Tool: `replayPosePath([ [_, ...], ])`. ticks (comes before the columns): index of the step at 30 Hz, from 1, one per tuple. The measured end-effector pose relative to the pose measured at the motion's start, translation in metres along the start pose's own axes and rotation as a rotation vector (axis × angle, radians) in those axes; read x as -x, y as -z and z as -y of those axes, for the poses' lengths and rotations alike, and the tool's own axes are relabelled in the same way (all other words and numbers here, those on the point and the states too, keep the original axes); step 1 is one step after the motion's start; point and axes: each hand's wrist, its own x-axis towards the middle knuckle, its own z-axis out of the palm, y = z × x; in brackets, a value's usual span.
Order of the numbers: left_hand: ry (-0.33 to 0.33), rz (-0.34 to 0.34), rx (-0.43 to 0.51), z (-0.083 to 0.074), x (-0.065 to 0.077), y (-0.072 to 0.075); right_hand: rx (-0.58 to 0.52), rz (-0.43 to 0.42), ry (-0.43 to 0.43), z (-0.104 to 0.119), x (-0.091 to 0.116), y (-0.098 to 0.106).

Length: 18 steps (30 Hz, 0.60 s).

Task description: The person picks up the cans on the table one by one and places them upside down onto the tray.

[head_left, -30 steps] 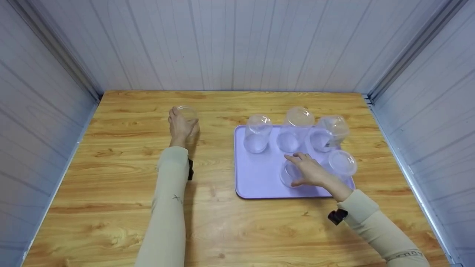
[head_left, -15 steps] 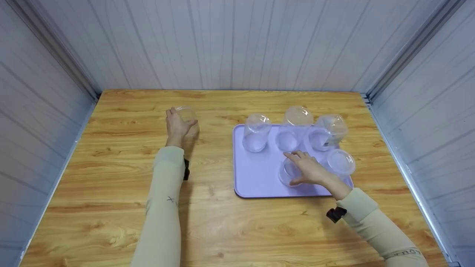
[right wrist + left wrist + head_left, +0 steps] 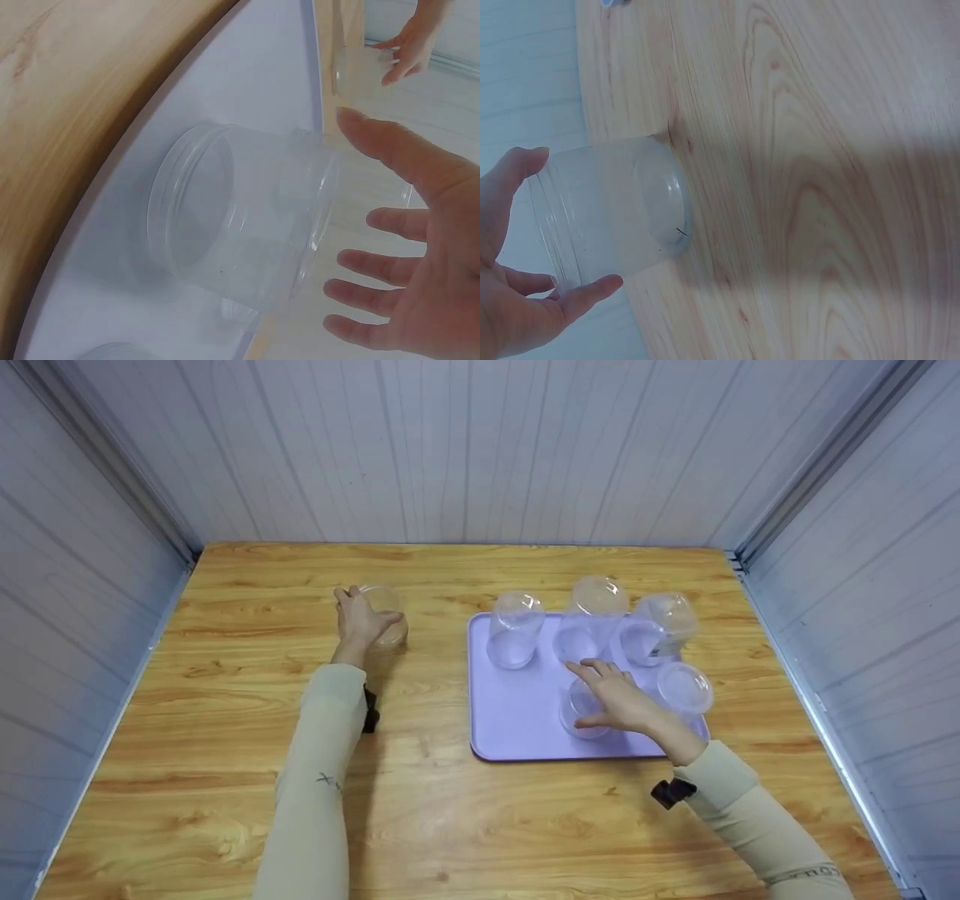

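Toward the back left of the table, my left hand [image 3: 358, 622] holds a clear plastic jar [image 3: 388, 626] near its top. The left wrist view shows the thumb and fingers on either side of that jar [image 3: 619, 210], whose base is down at the wood. Over on the lilac tray [image 3: 510, 727], my right hand [image 3: 619, 701] is spread above another clear jar [image 3: 574, 720]. Its fingers are straight and apart from this second jar [image 3: 247, 210] in the right wrist view.
Several more clear jars stand on the tray: one at back left [image 3: 514, 630], one at back middle [image 3: 598, 600], one at back right [image 3: 671, 622] and one at the right edge [image 3: 686, 690]. Pale panel walls [image 3: 465, 450] enclose the wooden table [image 3: 435, 810].
My left hand and its jar have shifted slightly toward me and to the right. The right hand has stayed over its jar, its thumb and fingers a little wider apart.
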Motion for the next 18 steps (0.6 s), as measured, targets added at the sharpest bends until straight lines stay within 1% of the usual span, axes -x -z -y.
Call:
replayPosePath([
  [3, 0.004, 0.017, -0.001, -0.002, 0.003, -0.001, -0.012, -0.021, 0.001, 0.003, -0.001, -0.001],
  [5, -0.005, 0.026, -0.006, -0.003, 0.004, -0.002, -0.024, -0.045, 0.007, 0.004, -0.002, -0.002],
  [10, -0.074, 0.029, 0.011, -0.008, 0.008, -0.005, -0.061, -0.13, 0.047, 0.009, -0.006, -0.005],
  [13, -0.1, 0.034, 0.029, -0.01, 0.011, -0.006, -0.085, -0.176, 0.065, 0.011, -0.008, -0.007],
  [18, -0.101, 0.037, 0.05, -0.016, 0.017, -0.009, -0.152, -0.227, 0.065, 0.015, -0.01, -0.01],
])
